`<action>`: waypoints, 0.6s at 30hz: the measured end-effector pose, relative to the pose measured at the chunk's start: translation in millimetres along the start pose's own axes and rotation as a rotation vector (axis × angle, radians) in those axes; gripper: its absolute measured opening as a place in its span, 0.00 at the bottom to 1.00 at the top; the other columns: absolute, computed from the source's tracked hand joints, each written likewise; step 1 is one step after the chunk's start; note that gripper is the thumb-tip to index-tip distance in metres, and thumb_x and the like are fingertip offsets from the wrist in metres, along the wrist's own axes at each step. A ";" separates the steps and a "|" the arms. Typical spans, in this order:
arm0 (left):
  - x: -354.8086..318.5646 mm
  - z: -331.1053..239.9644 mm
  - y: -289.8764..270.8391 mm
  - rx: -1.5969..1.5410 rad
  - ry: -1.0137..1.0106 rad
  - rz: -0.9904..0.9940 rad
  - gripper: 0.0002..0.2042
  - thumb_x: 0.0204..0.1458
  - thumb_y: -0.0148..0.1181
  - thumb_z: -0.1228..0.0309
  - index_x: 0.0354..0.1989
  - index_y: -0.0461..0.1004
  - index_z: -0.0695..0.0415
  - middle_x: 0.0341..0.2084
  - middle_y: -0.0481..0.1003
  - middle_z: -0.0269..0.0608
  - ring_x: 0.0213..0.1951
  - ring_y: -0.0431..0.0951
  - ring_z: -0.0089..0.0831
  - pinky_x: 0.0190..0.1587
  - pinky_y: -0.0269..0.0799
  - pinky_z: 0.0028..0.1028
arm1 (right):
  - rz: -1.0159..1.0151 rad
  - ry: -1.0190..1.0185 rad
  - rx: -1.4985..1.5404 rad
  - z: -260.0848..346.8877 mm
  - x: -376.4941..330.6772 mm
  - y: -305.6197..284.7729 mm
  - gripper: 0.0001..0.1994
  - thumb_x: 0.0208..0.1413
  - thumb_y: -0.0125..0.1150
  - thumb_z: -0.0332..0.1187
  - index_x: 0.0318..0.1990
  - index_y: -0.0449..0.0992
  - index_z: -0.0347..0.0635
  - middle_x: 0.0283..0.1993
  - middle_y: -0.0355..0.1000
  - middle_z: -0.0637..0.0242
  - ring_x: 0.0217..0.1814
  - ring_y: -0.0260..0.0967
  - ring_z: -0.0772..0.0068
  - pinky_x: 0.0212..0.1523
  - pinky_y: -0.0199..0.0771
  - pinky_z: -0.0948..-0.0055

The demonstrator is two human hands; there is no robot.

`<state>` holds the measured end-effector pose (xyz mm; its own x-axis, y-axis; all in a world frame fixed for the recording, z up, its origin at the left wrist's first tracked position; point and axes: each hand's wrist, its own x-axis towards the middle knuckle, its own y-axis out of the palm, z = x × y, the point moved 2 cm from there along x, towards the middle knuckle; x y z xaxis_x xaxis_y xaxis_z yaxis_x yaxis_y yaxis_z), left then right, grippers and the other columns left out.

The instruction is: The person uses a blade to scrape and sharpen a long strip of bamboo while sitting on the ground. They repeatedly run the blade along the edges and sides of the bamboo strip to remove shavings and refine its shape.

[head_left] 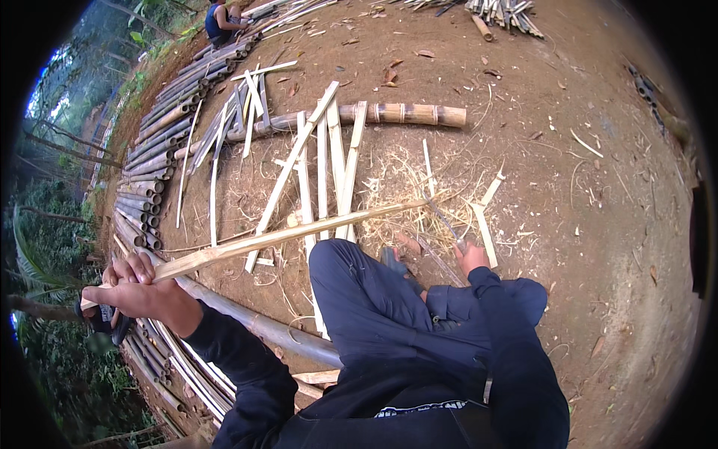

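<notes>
My left hand [142, 293], at the far left, is closed round one end of a long pale bamboo strip [292, 238]. The strip slants across over my bent knee, its other end low over a scatter of thin shavings [407, 172]. In my right hand [473, 258], beside my right knee, is the handle of a knife, fingers wrapped round it. The narrow dark knife blade [443, 215] points away from me and meets the strip near its far end; whether it is cutting in cannot be made out. A black object [105, 320] shows under my left hand, its kind unclear.
Several split slats [323, 172] lean on a thick bamboo pole [419, 114] ahead. Stacked dark bamboo poles [161, 161] line the left, beside greenery. A long grey pole [277, 329] runs by my left side. Another person [221, 24] sits far off at upper left.
</notes>
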<state>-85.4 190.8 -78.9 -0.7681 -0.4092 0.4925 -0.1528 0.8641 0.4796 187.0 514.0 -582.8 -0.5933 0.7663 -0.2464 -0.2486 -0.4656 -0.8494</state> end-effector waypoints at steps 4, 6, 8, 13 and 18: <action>8.6 -7.1 -7.1 -0.069 0.007 -0.012 0.26 0.59 0.39 0.40 0.20 0.57 0.48 0.08 0.52 0.29 0.08 0.50 0.21 0.09 0.44 0.20 | -0.105 -0.273 -0.023 25.1 -30.0 -5.8 0.24 0.54 0.58 0.53 0.36 0.75 0.35 0.28 0.75 0.45 0.32 0.74 0.42 0.34 0.75 0.52; -0.9 3.6 4.5 -0.062 -0.041 -0.046 0.27 0.58 0.40 0.38 0.19 0.58 0.48 0.07 0.52 0.29 0.07 0.50 0.22 0.09 0.44 0.20 | -0.039 -0.002 0.002 -29.9 -7.5 33.3 0.25 0.54 0.58 0.54 0.34 0.75 0.35 0.28 0.75 0.45 0.32 0.74 0.42 0.34 0.75 0.52; -6.2 -1.5 6.7 -0.041 -0.031 -0.037 0.26 0.58 0.39 0.38 0.20 0.57 0.48 0.07 0.51 0.29 0.07 0.49 0.22 0.09 0.43 0.20 | 0.000 0.106 0.007 -28.5 11.0 29.7 0.26 0.54 0.57 0.55 0.33 0.76 0.34 0.29 0.74 0.44 0.33 0.74 0.41 0.34 0.75 0.51; -4.6 -4.0 3.4 0.007 -0.009 -0.044 0.26 0.58 0.37 0.37 0.22 0.55 0.49 0.07 0.51 0.30 0.07 0.49 0.22 0.10 0.44 0.21 | -0.044 -0.077 0.037 18.5 -9.5 -5.2 0.28 0.55 0.54 0.57 0.35 0.76 0.34 0.27 0.73 0.42 0.32 0.73 0.38 0.34 0.74 0.49; 6.5 5.2 -5.8 0.100 0.010 -0.026 0.27 0.59 0.32 0.39 0.22 0.53 0.50 0.08 0.51 0.32 0.08 0.49 0.24 0.09 0.44 0.22 | 0.025 0.150 0.093 -28.5 -4.8 10.7 0.30 0.55 0.52 0.58 0.36 0.76 0.32 0.32 0.74 0.39 0.37 0.74 0.40 0.40 0.74 0.51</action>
<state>-92.7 184.7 -82.2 -0.7570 -0.4342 0.4883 -0.2343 0.8779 0.4175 209.0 518.0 -604.0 -0.4808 0.8082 -0.3400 -0.3093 -0.5191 -0.7968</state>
